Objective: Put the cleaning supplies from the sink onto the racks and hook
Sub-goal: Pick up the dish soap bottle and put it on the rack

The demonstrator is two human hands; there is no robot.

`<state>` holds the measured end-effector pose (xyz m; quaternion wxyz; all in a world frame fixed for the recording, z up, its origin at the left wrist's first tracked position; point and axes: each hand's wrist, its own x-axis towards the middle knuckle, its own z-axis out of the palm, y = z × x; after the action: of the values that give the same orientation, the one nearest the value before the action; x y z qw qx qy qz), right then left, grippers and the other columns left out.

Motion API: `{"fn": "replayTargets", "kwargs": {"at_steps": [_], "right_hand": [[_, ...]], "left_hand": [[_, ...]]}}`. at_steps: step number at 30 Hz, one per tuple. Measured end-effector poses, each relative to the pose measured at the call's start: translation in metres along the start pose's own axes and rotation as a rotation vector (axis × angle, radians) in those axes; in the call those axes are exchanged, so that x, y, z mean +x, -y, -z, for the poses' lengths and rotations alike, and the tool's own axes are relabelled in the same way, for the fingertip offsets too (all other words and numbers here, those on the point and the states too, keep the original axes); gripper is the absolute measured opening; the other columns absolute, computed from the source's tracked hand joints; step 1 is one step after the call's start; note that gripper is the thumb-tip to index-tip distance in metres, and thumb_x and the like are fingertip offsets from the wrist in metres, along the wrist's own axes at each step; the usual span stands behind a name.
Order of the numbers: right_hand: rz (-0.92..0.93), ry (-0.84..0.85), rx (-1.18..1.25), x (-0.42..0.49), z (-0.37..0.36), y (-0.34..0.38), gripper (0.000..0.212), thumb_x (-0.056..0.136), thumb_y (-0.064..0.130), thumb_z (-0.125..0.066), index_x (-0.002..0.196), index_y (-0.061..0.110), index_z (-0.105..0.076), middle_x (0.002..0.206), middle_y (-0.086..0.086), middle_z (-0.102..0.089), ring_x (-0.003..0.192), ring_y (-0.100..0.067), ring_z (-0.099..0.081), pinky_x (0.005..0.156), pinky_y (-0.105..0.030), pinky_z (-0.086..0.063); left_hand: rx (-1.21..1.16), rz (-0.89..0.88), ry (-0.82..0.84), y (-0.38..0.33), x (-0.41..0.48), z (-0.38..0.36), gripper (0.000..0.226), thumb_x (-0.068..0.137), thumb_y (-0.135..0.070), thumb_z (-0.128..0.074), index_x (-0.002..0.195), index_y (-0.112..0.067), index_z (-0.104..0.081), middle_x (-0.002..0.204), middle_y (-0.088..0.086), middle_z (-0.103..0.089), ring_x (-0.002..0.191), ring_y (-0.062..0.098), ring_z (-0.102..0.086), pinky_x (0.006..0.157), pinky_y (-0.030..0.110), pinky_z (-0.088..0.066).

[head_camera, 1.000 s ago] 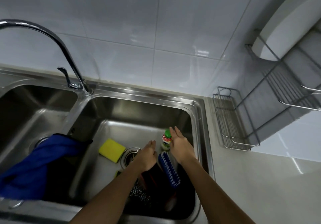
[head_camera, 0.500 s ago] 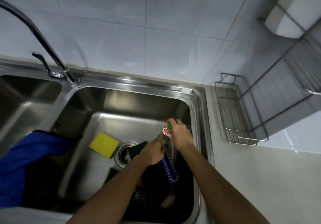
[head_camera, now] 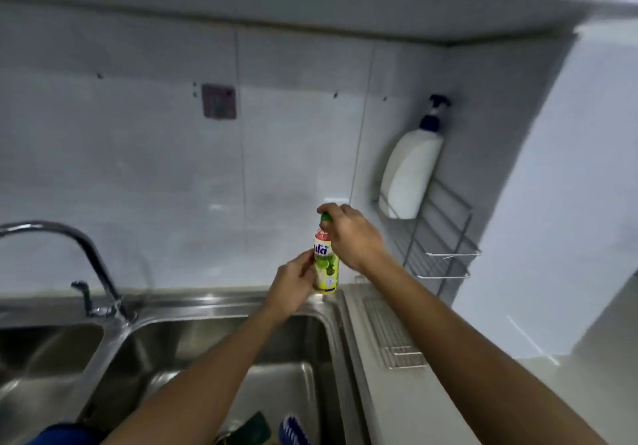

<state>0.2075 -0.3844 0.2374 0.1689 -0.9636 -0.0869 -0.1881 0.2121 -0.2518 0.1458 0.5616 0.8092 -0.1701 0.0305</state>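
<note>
Glossy white tile wall [head_camera: 138, 175]; brushed steel sink [head_camera: 214, 351] below. Wire wall rack [head_camera: 443, 237] carries a white pump bottle [head_camera: 409, 175]. Small plastic detergent bottle [head_camera: 325, 265] upright above sink's back rim: right hand [head_camera: 352, 237] clamps its green cap, left hand [head_camera: 293, 285] wraps its body.

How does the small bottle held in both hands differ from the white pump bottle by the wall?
The small dish soap bottle is slim, with a colourful lime label and green cap; the white pump bottle is far bulkier, plain white, with a dark pump head. The small one is held above the sink rim by the left hand and right hand; the pump bottle rests on the upper wire rack, untouched. Both stand roughly upright.
</note>
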Motion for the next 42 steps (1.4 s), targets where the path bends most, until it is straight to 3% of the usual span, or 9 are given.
{"fn": "replayTargets", "kwargs": {"at_steps": [4, 9, 12, 15, 22, 27, 30, 35, 42], "right_hand": [[0.013, -0.169, -0.091, 0.014, 0.082, 0.0, 0.033, 0.098, 0.026, -0.041, 0.13, 0.026, -0.049, 0.119, -0.009, -0.06, 0.114, -0.03, -0.052, 0.082, -0.04, -0.047], [-0.062, -0.237, -0.173, 0.02, 0.149, -0.014, 0.037, 0.096, 0.013, -0.041, 0.132, 0.023, -0.047, 0.125, -0.013, -0.056, 0.114, -0.036, -0.05, 0.083, -0.038, -0.043], [-0.094, -0.339, -0.242, 0.018, 0.202, -0.037, 0.038, 0.095, 0.011, -0.042, 0.132, 0.021, -0.046, 0.128, -0.013, -0.054, 0.116, -0.036, -0.05, 0.085, -0.04, -0.045], [-0.143, -0.316, -0.277, 0.019, 0.205, -0.054, 0.043, 0.091, 0.006, -0.044, 0.132, 0.018, -0.045, 0.129, -0.016, -0.052, 0.116, -0.038, -0.049, 0.084, -0.041, -0.046], [-0.257, -0.137, -0.212, -0.005, 0.135, -0.079, 0.048, 0.09, 0.001, -0.048, 0.135, 0.014, -0.042, 0.132, -0.017, -0.048, 0.116, -0.036, -0.051, 0.089, -0.042, -0.048], [-0.294, -0.217, -0.116, -0.007, 0.121, -0.091, 0.057, 0.087, 0.0, -0.049, 0.141, 0.017, -0.04, 0.143, -0.011, -0.042, 0.119, -0.033, -0.054, 0.093, -0.041, -0.049], [-0.294, -0.239, -0.147, -0.014, 0.113, -0.098, 0.07, 0.088, 0.003, -0.054, 0.15, 0.017, -0.025, 0.16, -0.005, -0.02, 0.129, -0.033, -0.049, 0.098, -0.042, -0.047], [-0.371, -0.148, -0.101, -0.038, 0.092, -0.101, 0.079, 0.092, 0.002, -0.047, 0.153, 0.008, 0.003, 0.162, -0.015, 0.001, 0.128, -0.038, -0.049, 0.103, -0.043, -0.044], [-0.435, 0.133, -0.26, -0.06, 0.08, -0.096, 0.061, 0.092, 0.006, -0.045, 0.149, 0.007, -0.021, 0.151, -0.011, -0.036, 0.122, -0.037, -0.052, 0.095, -0.043, -0.047]], "left_hand": [[-0.146, -0.141, -0.025, -0.066, 0.025, -0.004, 0.036, 0.093, -0.005, -0.047, 0.12, -0.023, -0.063, 0.11, -0.002, -0.071, 0.104, 0.017, -0.067, 0.094, 0.036, -0.054], [-0.192, -0.31, -0.008, -0.121, 0.048, -0.033, 0.037, 0.091, -0.007, -0.054, 0.127, -0.018, -0.059, 0.111, -0.009, -0.069, 0.096, -0.009, -0.065, 0.088, 0.013, -0.051], [-0.099, -0.385, 0.069, -0.18, 0.071, -0.061, 0.049, 0.086, 0.007, -0.048, 0.13, -0.013, -0.055, 0.118, -0.001, -0.066, 0.109, 0.014, -0.064, 0.095, 0.024, -0.047], [0.079, -0.383, 0.167, -0.197, 0.083, -0.07, 0.064, 0.079, 0.011, -0.042, 0.136, -0.015, -0.05, 0.133, 0.006, -0.06, 0.124, 0.024, -0.055, 0.101, 0.028, -0.044], [0.223, -0.274, 0.303, -0.152, 0.062, -0.088, 0.056, 0.084, 0.003, -0.04, 0.133, -0.02, -0.052, 0.133, 0.009, -0.06, 0.122, 0.025, -0.056, 0.101, 0.03, -0.046], [0.338, -0.277, 0.305, -0.144, 0.066, -0.092, 0.054, 0.089, 0.0, -0.038, 0.14, -0.018, -0.042, 0.137, 0.013, -0.055, 0.121, 0.032, -0.055, 0.098, 0.032, -0.047], [0.447, -0.298, 0.309, -0.14, 0.073, -0.097, 0.051, 0.092, -0.007, -0.04, 0.142, -0.017, -0.038, 0.139, 0.017, -0.052, 0.124, 0.034, -0.052, 0.098, 0.031, -0.044], [0.562, -0.315, 0.315, -0.132, 0.075, -0.1, 0.053, 0.094, -0.014, -0.038, 0.145, -0.025, -0.032, 0.132, 0.023, -0.056, 0.114, 0.038, -0.057, 0.093, 0.037, -0.05], [0.581, -0.335, 0.316, -0.127, 0.08, -0.104, 0.048, 0.096, -0.019, -0.038, 0.143, -0.029, -0.035, 0.12, 0.02, -0.063, 0.099, 0.035, -0.062, 0.081, 0.037, -0.05]]}}
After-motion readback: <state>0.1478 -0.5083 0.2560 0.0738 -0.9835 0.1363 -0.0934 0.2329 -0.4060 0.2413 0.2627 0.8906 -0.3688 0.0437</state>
